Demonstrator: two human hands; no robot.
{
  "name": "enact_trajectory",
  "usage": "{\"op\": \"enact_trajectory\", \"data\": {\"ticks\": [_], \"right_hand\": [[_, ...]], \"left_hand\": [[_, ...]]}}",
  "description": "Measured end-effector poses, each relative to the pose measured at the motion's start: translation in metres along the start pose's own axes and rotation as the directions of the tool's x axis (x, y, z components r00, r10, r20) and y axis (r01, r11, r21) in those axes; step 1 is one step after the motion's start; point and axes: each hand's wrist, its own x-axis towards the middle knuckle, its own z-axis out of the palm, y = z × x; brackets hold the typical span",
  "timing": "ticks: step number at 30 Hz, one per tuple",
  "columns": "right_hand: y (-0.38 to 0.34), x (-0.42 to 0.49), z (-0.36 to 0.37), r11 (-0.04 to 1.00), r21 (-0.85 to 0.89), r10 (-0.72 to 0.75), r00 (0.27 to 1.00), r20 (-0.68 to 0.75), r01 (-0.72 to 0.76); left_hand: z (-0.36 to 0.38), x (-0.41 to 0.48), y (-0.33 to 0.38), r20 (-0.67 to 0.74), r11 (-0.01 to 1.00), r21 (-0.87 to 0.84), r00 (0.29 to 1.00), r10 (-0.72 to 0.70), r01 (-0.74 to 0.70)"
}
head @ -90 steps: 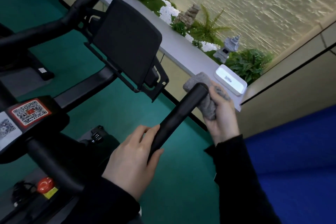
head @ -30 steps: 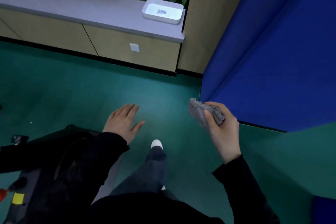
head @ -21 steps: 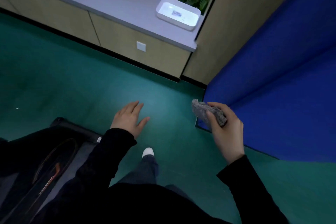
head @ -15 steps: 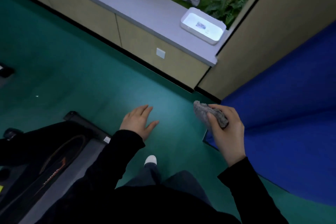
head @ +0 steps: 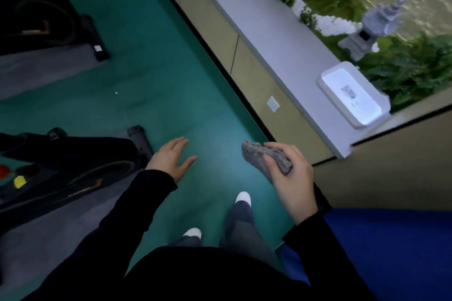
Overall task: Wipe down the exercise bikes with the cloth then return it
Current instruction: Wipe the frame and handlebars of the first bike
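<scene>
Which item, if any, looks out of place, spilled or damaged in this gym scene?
Nothing stands out. The right hand grips the bunched grey cloth; the white tray sits flat on the grey ledge.

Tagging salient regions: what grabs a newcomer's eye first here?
The right hand at centre right, gripping a crumpled grey cloth above the green floor. Next, the bright white tray on the grey ledge at right, a stone lantern among ferns behind it. The left hand hovers open beside a black exercise bike at lower left.
</scene>
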Motion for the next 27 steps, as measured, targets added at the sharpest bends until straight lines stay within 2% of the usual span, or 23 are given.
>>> {"op": "enact_trajectory", "data": {"ticks": [3, 5, 9, 13, 20, 27], "right_hand": [[0.014, 0.043, -0.025, 0.996, 0.016, -0.087, 0.993, 0.076, 0.087], [0.026, 0.071, -0.048, 0.993, 0.033, -0.118, 0.990, 0.081, 0.115], [0.052, 0.116, -0.085, 0.991, 0.125, -0.049, 0.995, 0.088, 0.037], [0.069, 0.155, -0.102, 0.987, 0.153, -0.065, 0.995, 0.072, 0.053], [0.081, 0.236, -0.090, 0.984, 0.178, -0.038, 0.996, 0.082, 0.023], [0.050, 0.334, -0.038, 0.986, 0.089, -0.156, 0.972, 0.178, 0.141]], "left_hand": [[0.008, 0.024, 0.037, -0.049, 0.995, -0.051, 0.995, -0.089, 0.087], [0.015, 0.041, 0.072, -0.036, 0.992, -0.083, 0.994, -0.100, 0.097], [0.026, 0.070, 0.134, -0.028, 0.994, -0.096, 0.998, -0.055, 0.052], [0.026, 0.089, 0.168, -0.087, 0.990, -0.141, 0.995, -0.038, 0.026], [0.001, 0.137, 0.171, -0.170, 0.989, -0.140, 0.982, -0.078, 0.054], [-0.023, 0.225, 0.127, -0.132, 0.987, -0.030, 0.978, -0.160, 0.158]]}}
